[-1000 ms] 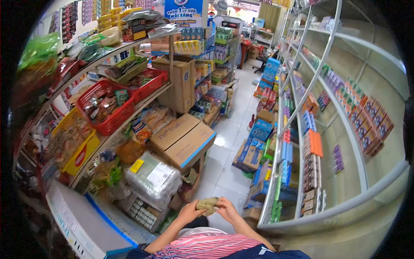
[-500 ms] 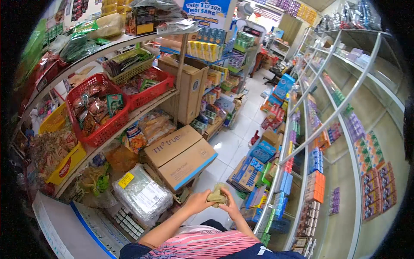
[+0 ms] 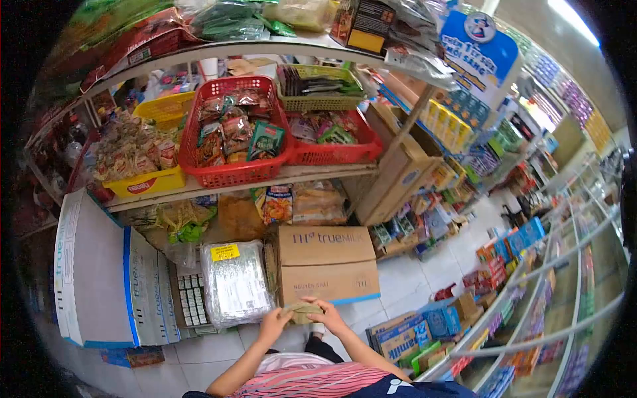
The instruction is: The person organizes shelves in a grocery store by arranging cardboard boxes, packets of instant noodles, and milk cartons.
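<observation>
A crumpled olive-tan cloth [image 3: 302, 312] is stretched between my two hands in front of my body. My left hand [image 3: 275, 324] grips its left side, and my right hand [image 3: 329, 316] has hold of the right side with fingers bent over the top. Just beyond the cloth lies a brown TH true MILK carton [image 3: 328, 262] with a blue strip along its near edge. Left of the carton, a plastic-wrapped package [image 3: 237, 285] with a yellow label sits beside small packs [image 3: 192, 300] in rows.
Red baskets [image 3: 235, 174] and a yellow bin [image 3: 147, 184] of packets stand on the shelf ahead. A tall opened carton [image 3: 95, 272] is at left. At right, milk boxes [image 3: 401, 338] rest on the tiled floor [image 3: 405, 285] beside curved metal shelving [image 3: 551, 348].
My view has swung left, so the shelf and carton now face me and the right shelving has slid toward the edge. Both hands keep the cloth, which now looks flatter.
</observation>
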Motion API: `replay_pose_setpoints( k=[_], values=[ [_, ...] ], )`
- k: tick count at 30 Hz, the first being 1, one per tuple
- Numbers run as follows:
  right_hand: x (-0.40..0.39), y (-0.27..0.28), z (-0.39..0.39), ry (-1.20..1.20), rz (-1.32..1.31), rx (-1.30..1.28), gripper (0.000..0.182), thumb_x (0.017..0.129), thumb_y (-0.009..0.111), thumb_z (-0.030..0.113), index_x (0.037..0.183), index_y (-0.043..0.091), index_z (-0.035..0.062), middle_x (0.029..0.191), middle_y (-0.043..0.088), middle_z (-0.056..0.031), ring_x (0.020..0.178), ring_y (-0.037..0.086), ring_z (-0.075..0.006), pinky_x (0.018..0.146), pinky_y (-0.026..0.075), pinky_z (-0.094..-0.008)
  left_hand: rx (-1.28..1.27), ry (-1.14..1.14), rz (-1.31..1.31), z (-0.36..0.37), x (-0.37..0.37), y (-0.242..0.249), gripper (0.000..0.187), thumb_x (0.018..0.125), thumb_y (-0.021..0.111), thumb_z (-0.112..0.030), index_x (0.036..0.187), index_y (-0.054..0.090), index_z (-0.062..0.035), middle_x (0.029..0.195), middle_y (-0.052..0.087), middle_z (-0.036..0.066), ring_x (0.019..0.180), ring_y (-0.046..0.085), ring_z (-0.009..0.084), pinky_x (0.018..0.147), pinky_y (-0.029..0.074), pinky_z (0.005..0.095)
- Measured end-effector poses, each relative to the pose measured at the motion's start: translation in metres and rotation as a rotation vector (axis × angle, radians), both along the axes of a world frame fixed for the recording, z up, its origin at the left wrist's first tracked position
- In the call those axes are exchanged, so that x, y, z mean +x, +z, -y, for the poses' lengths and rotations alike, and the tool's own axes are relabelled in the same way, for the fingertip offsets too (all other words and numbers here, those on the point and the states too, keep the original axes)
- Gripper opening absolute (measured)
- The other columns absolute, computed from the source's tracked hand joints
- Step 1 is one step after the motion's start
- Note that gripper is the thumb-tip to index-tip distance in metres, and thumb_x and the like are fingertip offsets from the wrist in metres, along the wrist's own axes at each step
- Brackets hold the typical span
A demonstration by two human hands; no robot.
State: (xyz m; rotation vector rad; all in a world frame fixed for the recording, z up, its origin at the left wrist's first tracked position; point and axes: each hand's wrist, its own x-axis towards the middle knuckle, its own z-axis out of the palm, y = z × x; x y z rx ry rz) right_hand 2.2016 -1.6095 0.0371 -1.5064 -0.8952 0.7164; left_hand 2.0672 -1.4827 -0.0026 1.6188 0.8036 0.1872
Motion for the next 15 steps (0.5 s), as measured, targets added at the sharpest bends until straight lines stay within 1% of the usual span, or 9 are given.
replay_pose_setpoints(
  k=[2, 3, 5, 6, 7, 9, 11, 14, 15],
  values=[
    [0.026, 0.013, 0.0, -0.079, -0.594, -0.163, 0.024, 0.075, 0.063, 0.013, 0.095, 0.055, 0.0023, 0.098, 0.055, -0.0062, 0.09, 0.052, -0.0148, 0.079, 0.041, -0.028, -0.235, -0.067, -0.021, 0.009, 0.02, -0.013, 0.022, 0.075, 0.063, -0.02, 0.085, 0.058, -0.0002, 0.069, 0.061, 0.009, 0.066, 0.059, 0.0235, 0.063, 0.046, 0.0323],
    [0.043, 0.007, 0.001, -0.062, -0.6, -0.16, 0.024, 0.075, 0.063, 0.013, 0.095, 0.055, 0.0023, 0.098, 0.055, -0.0062, 0.09, 0.052, -0.0148, 0.079, 0.041, -0.028, -0.227, -0.052, -0.026, 0.008, 0.032, -0.018, 0.022, 0.075, 0.063, -0.02, 0.085, 0.058, -0.0002, 0.069, 0.061, 0.009, 0.066, 0.059, 0.0235, 0.063, 0.046, 0.0323],
    [0.082, -0.023, 0.01, -0.253, -0.432, -0.196, 0.025, 0.076, 0.06, 0.014, 0.097, 0.05, 0.0071, 0.087, 0.054, -0.0044, 0.084, 0.052, -0.0143, 0.074, 0.042, -0.0261, 0.195, 0.085, 0.169, -0.001, 0.06, -0.038, 0.024, 0.076, 0.06, -0.012, 0.095, 0.053, 0.0003, 0.085, 0.061, 0.013, 0.078, 0.058, 0.0263, 0.07, 0.046, 0.0338],
    [0.101, -0.044, 0.019, -0.369, -0.479, -0.202, 0.024, 0.077, 0.057, 0.017, 0.098, 0.05, 0.0067, 0.087, 0.054, -0.0048, 0.085, 0.053, -0.0149, 0.074, 0.042, -0.0269, 0.382, 0.077, 0.1, -0.023, 0.072, -0.063, 0.03, 0.075, 0.057, -0.008, 0.103, 0.049, -0.0014, 0.097, 0.058, 0.017, 0.088, 0.056, 0.029, 0.076, 0.044, 0.0363],
    [0.12, -0.067, 0.033, -0.484, -0.526, -0.215, 0.024, 0.079, 0.054, 0.019, 0.099, 0.049, 0.0063, 0.087, 0.054, -0.0052, 0.086, 0.053, -0.0154, 0.075, 0.043, -0.0277, 0.293, 0.193, 0.022, -0.033, 0.087, -0.029, 0.029, 0.075, 0.057, -0.009, 0.102, 0.05, -0.0018, 0.097, 0.057, 0.018, 0.091, 0.054, 0.0329, 0.08, 0.043, 0.0372],
    [0.158, -0.094, 0.059, -0.559, -0.414, -0.129, 0.028, 0.081, 0.05, 0.023, 0.103, 0.048, 0.0064, 0.091, 0.053, -0.0068, 0.088, 0.054, -0.0175, 0.078, 0.044, -0.031, 0.499, 0.239, -0.064, -0.062, 0.109, -0.06, 0.039, 0.076, 0.058, -0.012, 0.11, 0.047, 0.0004, 0.1, 0.055, 0.02, 0.095, 0.051, 0.0356, 0.082, 0.042, 0.04],
    [0.188, -0.095, 0.07, -0.65, -0.796, -0.064, 0.032, 0.082, 0.047, 0.027, 0.107, 0.046, 0.0059, 0.101, 0.051, -0.0097, 0.095, 0.052, -0.0189, 0.083, 0.041, -0.0329, 0.767, 0.273, -0.076, -0.073, 0.124, -0.095, 0.044, 0.079, 0.055, -0.022, 0.115, 0.045, 0.001, 0.102, 0.054, 0.023, 0.095, 0.052, 0.037, 0.082, 0.042, 0.0427],
    [0.242, -0.128, 0.074, -0.694, -0.541, -0.111, 0.04, 0.082, 0.049, 0.027, 0.112, 0.043, 0.002, 0.108, 0.049, -0.013, 0.099, 0.05, -0.0234, 0.086, 0.038, -0.035, 0.326, 0.292, -0.445, -0.064, 0.141, -0.135, 0.047, 0.084, 0.045, -0.034, 0.118, 0.044, -0.0019, 0.104, 0.054, 0.025, 0.095, 0.053, 0.0387, 0.083, 0.041, 0.0447],
    [0.253, -0.129, 0.061, -0.668, -0.535, -0.122, 0.04, 0.082, 0.049, 0.027, 0.112, 0.043, 0.002, 0.108, 0.049, -0.013, 0.099, 0.05, -0.0234, 0.086, 0.038, -0.035, 0.28, 0.279, -0.491, -0.057, 0.142, -0.153, 0.05, 0.087, 0.033, -0.043, 0.118, 0.046, -0.0054, 0.103, 0.055, 0.024, 0.093, 0.054, 0.0392, 0.082, 0.041, 0.0457]
  ],
)
